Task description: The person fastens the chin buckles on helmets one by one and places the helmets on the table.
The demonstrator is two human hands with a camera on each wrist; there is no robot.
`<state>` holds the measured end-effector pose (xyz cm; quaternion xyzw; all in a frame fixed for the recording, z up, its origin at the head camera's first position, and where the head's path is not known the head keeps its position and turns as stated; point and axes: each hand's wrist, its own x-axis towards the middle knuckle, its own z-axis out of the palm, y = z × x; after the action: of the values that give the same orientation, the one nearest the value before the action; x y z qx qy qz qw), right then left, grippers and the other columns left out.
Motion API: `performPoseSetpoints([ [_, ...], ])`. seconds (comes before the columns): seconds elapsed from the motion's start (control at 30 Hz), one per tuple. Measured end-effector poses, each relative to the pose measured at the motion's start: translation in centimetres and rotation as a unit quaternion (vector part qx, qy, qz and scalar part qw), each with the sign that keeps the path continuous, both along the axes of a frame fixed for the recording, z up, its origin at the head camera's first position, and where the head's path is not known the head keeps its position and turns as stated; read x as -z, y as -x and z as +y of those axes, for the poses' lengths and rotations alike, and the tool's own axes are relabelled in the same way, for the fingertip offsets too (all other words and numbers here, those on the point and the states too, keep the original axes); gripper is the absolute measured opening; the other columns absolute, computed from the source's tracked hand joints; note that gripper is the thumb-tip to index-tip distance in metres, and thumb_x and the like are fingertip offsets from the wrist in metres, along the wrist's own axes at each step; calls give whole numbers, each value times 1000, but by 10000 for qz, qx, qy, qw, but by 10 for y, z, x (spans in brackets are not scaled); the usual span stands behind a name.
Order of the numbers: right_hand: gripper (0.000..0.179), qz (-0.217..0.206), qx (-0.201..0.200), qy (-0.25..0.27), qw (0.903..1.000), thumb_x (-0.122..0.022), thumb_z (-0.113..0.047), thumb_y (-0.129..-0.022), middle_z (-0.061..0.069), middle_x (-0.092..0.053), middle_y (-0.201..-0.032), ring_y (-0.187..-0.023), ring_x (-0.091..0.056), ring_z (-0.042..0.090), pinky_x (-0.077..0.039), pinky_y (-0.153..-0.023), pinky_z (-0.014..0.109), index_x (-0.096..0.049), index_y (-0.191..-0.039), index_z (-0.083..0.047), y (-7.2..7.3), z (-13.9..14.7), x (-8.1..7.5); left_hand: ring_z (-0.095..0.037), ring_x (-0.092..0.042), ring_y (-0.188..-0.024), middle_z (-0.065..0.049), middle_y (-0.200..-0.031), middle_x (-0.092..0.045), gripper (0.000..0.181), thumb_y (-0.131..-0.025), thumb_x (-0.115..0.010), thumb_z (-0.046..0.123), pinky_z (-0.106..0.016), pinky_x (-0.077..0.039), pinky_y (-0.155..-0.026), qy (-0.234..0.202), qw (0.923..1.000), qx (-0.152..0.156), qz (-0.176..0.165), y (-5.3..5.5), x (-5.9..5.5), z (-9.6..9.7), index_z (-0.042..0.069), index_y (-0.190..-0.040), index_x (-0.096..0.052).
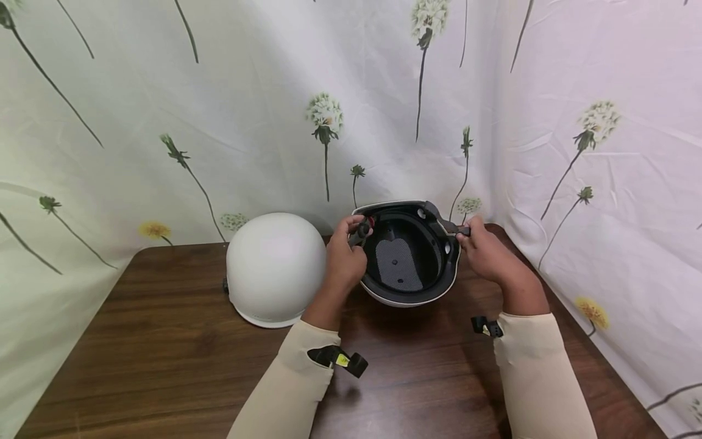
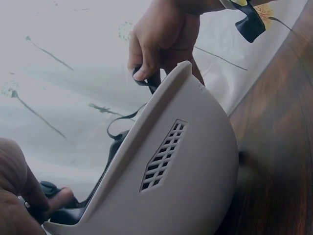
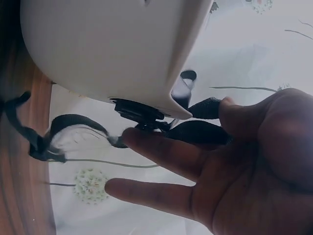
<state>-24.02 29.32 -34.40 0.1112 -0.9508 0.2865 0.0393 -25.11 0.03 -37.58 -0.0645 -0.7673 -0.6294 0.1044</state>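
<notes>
While both hands (image 1: pixel 347 259) (image 1: pixel 486 253) pinch dark straps (image 1: pixel 448 227) | helmet (image 1: pixel 408 259) upturned | smooth, rounded white shell (image 2: pixel 195 171) | mesh pad (image 1: pixel 396 263)

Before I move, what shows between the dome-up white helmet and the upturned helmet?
In the head view, the left hand shows between the dome-up white helmet and the upturned helmet.

The table (image 1: pixel 164 347) is brown wood with dark streaks. A white helmet (image 1: pixel 276 268) sits on it at eleven o'clock, round top up. A second helmet (image 1: pixel 400 262), upside down, seems to rest at one o'clock.
</notes>
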Motion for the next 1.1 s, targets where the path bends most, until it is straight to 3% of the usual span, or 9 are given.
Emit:
performPoseSetpoints([
  [0.17, 17, 68, -14, 51, 10000, -46, -15, -117, 20, -61, -96, -91, -60, 34, -45, -82, 46, -38, -116, 0, 0, 1, 0, -33, -65, -141, -19, -140, -73, 69, -87, -36, -21, -45, -49, -114, -313, 9994, 80, 116, 1, -1, -1, 5, -145, -62],
  [0.27, 21, 165, -38, 134, 9998, -55, -16, -115, 18, -60, -96, -87, -57, 31, -44, -82, 43, -39, -115, -2, -1, 2, 1, -33, -69, -137, -21, -132, -78, 64, -87, -38, -21, -36, -51, -107, -516, 9986, 54, 123, 2, 0, -1, 2, -140, -66],
  [0.43, 29, 662, 43, 481, 9966, -65, -12, -109, 31, -66, -138, -109, -69, 42, -51, -93, 50, -46, -124, 3, -3, 0, 0, -34, -72, -133, -24, -139, -73, 52, -90, -51, -21, -21, -51, -92, -1128, 9935, 148, 34, 4, 0, -2, -4, -136, -66],
  [0.5, 31, 881, 113, 735, 9933, -66, -9, -107, 31, -59, -153, -122, -70, 45, -54, -95, 43, -48, -128, 4, -4, -1, -1, -35, -73, -131, -25, -140, -71, 46, -91, -60, -20, -20, -55, -91, -1309, 9913, 157, 4, 3, -1, -2, -5, -134, -66],
  [0.6, 28, 1258, 114, 1247, 9841, -66, -3, -106, 30, -58, -156, -130, -70, 48, -56, -90, 17, -52, -126, 9, -2, -5, 0, -35, -77, -125, -27, -134, -74, 40, -90, -72, -17, -24, -61, -92, -1480, 9889, 82, -53, 2, -2, -2, -6, -128, -66],
  [0.7, 19, 1734, 179, 1969, 9648, -68, 1, -103, 29, -63, -151, -133, -69, 46, -49, -87, 1, -57, -114, 12, 1, -10, 3, -38, -79, -119, -31, -129, -74, 36, -88, -77, -17, -28, -64, -93, -1702, 9854, 16, -83, 1, -2, -2, -7, -122, -66],
  [0.9, 17, 2246, 470, 3540, 9067, -76, 5, -97, 15, -78, -123, -106, -77, 5, -57, -85, 10, -66, -95, 18, 2, -25, 3, -38, -80, -115, -30, -131, -72, 29, -87, -78, -18, -34, -66, -93, -1891, 9816, -223, -143, 1, -3, -1, -6, -110, -65],
  [1.0, 15, 2299, 494, 4055, 8833, -79, 12, -91, 0, -81, -108, -103, -76, 2, -59, -85, 13, -67, -93, 23, 1, -31, 2, -34, -77, -117, -27, -130, -70, 26, -90, -79, -15, -34, -65, -93, -1752, 9837, -381, -124, 2, -3, -1, -5, -109, -64],
  [1.1, 16, 2281, 491, 4314, 8715, -77, 21, -86, -9, -78, -104, -101, -75, 5, -60, -87, 14, -66, -97, 25, -2, -36, 0, -32, -74, -122, -25, -132, -70, 29, -93, -78, -13, -34, -64, -97, -1576, 9868, -380, -54, 3, -4, -1, -5, -118, -66],
])
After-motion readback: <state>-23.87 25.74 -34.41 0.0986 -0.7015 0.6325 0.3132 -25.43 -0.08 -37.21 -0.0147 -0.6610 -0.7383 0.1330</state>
